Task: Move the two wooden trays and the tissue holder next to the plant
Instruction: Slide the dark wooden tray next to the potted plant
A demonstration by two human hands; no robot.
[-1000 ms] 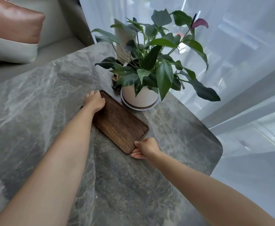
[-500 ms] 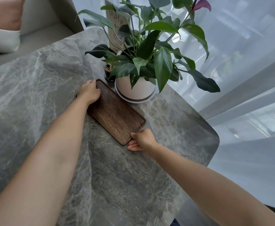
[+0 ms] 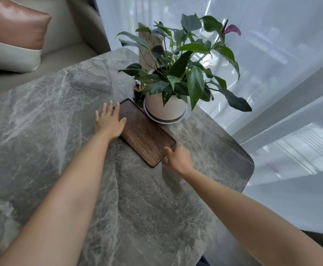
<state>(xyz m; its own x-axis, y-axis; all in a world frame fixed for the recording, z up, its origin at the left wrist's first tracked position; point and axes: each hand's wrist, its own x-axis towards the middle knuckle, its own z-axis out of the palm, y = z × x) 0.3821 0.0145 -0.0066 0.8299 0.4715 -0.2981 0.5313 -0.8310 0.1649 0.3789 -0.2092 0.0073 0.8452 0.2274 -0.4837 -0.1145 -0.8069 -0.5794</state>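
Note:
A dark wooden tray (image 3: 146, 134) lies flat on the marble table (image 3: 51, 131), its far long edge right beside the white pot of the green plant (image 3: 166, 108). My left hand (image 3: 109, 121) hovers over the tray's left edge with fingers spread, holding nothing. Off the tray's near corner is my right hand (image 3: 177, 159), open, with fingertips close to the rim. Only this one tray is in view, and no tissue holder shows.
A small black toothpick holder (image 3: 138, 93) stands just left of the pot, and a card with writing (image 3: 149, 48) stands among the leaves. A sofa with a brown and grey cushion (image 3: 11, 35) is at the back left. Sheer curtains hang beyond the table's right edge (image 3: 249, 164).
Both hands have let go of the tray's ends. My left hand has opened with fingers spread, and my right hand has drawn slightly back from the corner. The tray rests by the pot.

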